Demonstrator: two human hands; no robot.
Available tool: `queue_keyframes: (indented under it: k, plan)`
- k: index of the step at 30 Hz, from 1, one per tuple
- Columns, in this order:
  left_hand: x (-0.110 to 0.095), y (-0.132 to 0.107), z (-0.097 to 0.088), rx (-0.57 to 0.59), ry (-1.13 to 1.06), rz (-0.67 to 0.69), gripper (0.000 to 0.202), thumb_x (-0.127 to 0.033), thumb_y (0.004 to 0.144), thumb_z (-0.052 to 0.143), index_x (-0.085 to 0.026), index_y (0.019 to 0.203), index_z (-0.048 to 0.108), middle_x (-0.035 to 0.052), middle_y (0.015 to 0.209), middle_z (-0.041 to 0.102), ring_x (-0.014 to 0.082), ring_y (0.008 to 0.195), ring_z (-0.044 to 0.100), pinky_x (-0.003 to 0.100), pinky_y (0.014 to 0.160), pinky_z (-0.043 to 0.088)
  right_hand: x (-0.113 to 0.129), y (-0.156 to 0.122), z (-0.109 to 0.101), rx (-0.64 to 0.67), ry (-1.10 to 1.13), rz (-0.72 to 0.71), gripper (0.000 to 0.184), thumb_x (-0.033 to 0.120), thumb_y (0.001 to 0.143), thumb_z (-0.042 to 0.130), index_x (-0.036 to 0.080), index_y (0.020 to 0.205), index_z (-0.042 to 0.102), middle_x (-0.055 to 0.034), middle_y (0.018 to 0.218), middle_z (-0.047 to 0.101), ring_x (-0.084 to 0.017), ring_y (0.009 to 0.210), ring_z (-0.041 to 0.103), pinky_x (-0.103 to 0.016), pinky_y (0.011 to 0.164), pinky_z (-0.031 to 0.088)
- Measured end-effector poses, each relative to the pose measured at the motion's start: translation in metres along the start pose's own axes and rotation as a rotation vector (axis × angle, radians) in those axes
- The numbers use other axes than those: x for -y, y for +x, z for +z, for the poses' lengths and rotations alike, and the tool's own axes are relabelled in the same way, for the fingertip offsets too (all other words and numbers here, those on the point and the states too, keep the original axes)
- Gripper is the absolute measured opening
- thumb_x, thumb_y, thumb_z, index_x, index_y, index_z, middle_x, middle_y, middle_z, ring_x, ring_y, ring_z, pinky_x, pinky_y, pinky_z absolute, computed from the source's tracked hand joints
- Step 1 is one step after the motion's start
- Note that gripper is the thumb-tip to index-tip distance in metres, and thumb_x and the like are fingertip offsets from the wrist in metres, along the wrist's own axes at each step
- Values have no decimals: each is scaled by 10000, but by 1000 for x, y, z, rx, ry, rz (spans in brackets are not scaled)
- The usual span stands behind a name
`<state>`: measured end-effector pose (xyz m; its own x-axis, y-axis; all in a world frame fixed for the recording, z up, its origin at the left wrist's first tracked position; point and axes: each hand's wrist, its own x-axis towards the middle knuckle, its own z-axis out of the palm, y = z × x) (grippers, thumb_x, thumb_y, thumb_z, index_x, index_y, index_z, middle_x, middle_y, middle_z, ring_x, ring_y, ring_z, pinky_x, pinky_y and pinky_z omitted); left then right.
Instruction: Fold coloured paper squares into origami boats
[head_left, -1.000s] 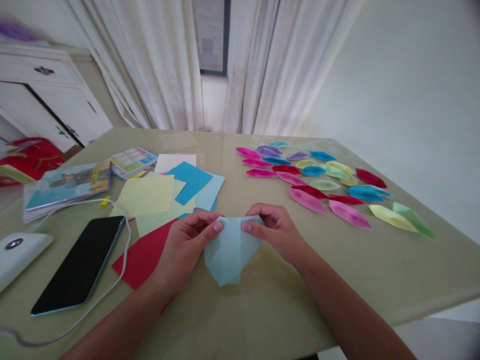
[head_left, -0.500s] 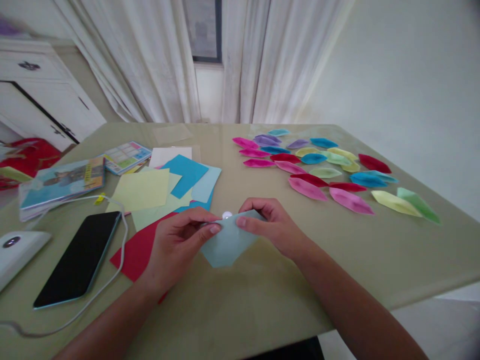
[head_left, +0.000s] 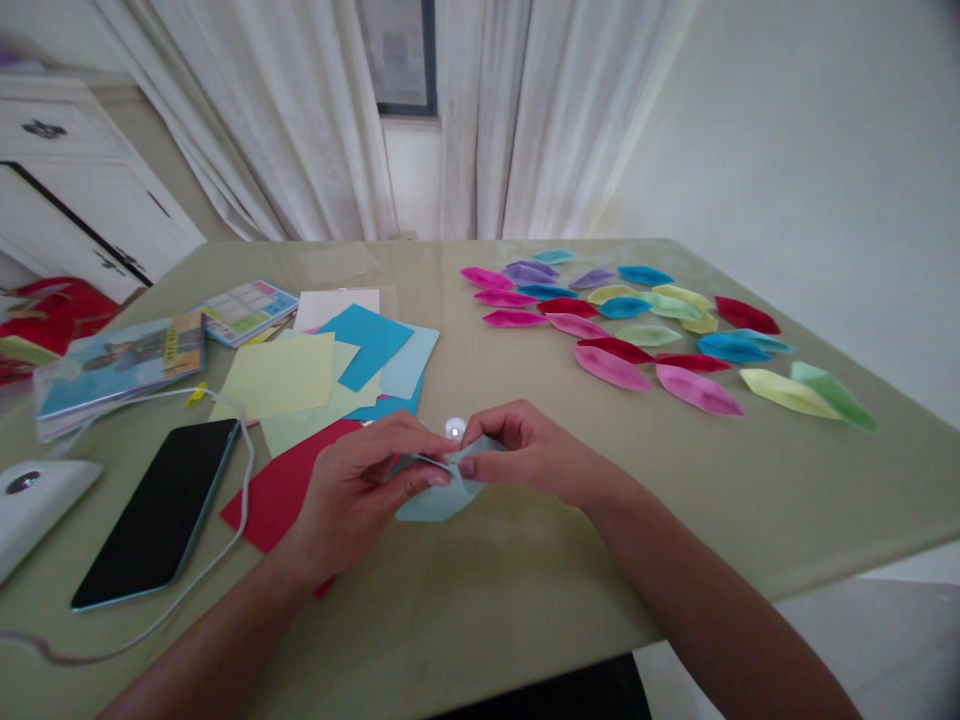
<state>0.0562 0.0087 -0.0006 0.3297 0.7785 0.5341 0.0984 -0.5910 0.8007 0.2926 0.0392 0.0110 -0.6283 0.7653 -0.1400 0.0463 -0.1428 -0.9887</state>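
Fingers (head_left: 411, 486) of the left hand (head_left: 356, 482) and right hand (head_left: 546, 458) pinched the folded pale-blue paper (head_left: 429, 507) between them, apparently just above the surface (head_left: 517, 590), near the red sheet (head_left: 281, 488).

The paper (head_left: 429, 506) is between the hands (head_left: 540, 457). On the table (head_left: 495, 600), left of the hands lie the sheets (head_left: 281, 375), the phone (head_left: 161, 512) and the booklets (head_left: 120, 368); beyond the hands, rightward, the paper pieces (head_left: 699, 390).
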Motion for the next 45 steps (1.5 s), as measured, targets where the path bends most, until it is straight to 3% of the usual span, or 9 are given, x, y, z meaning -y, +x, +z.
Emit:
queue_keyframes:
  k: [6, 13, 17, 21, 23, 26, 36, 40, 45]
  plan:
    - [-2, 2, -4, 160, 72, 27, 222, -214, 993, 761, -295, 1194, 806, 16, 1004, 730, 116, 864, 699, 191, 750, 550, 1, -2, 0, 73, -64, -4, 195, 328, 827, 847, 152, 904, 807, 29, 762, 660, -121, 710, 541, -249, 671, 398]
    - [-4, 4, -3, 206, -121, -59, 61, -203, 975, 781, -241, 1009, 747, 27, 1010, 706, 152, 955, 687, 238, 829, 564, -2, -1, 3, 77, -44, -29, 208, 355, 818, 873, 180, 917, 819, 15, 817, 724, -137, 731, 604, -259, 697, 460]
    - [-6, 2, -1, 105, -218, -162, 22, -224, 1029, 704, -245, 1029, 697, 35, 994, 744, 158, 929, 710, 259, 828, 578, -1, 0, 2, 29, 108, -66, 304, 296, 787, 910, 197, 1051, 795, -12, 977, 756, -161, 872, 672, -265, 783, 512]
    - [-5, 1, -1, -79, -150, -222, 70, -244, 983, 770, -251, 1036, 725, 24, 933, 768, 151, 823, 725, 222, 704, 586, -3, 3, 0, -38, 179, -64, 397, 269, 791, 919, 209, 1149, 758, 9, 885, 734, -135, 803, 667, -240, 741, 502]
    - [-3, 0, -2, -87, -114, -199, 162, -242, 935, 827, -263, 1084, 767, 27, 946, 784, 156, 804, 735, 224, 681, 597, -5, 4, 0, -72, 200, -64, 411, 268, 791, 919, 211, 1162, 751, 20, 840, 725, -128, 764, 661, -237, 725, 499]
    - [0, 0, -3, 4, -78, -117, 264, -208, 896, 865, -277, 1141, 797, 35, 974, 803, 168, 831, 752, 248, 734, 621, -6, 6, 1, -123, 240, -68, 425, 273, 778, 922, 205, 1161, 749, 21, 833, 728, -128, 748, 667, -241, 721, 510]
    - [-2, 2, -12, 95, 350, 225, 211, -155, 998, 729, -285, 1133, 828, 44, 1012, 729, 150, 888, 728, 244, 771, 614, 2, 3, 3, -208, 178, -90, 459, 313, 745, 941, 200, 1148, 752, 44, 757, 676, -121, 684, 629, -221, 627, 475]
    - [-3, 1, -12, 75, 349, 232, 224, -99, 1001, 698, -271, 1081, 817, 41, 1034, 708, 142, 897, 717, 248, 790, 603, 3, 3, 3, -189, 165, -73, 468, 350, 754, 939, 192, 1154, 752, 58, 715, 640, -99, 597, 580, -199, 527, 400]
    - [-3, 4, -7, 155, 230, 122, 154, -135, 999, 715, -259, 1012, 805, 34, 1008, 710, 149, 883, 714, 245, 759, 591, 5, 1, 1, -145, 144, -79, 472, 356, 771, 932, 190, 1174, 751, 55, 726, 647, -99, 601, 582, -199, 524, 392]
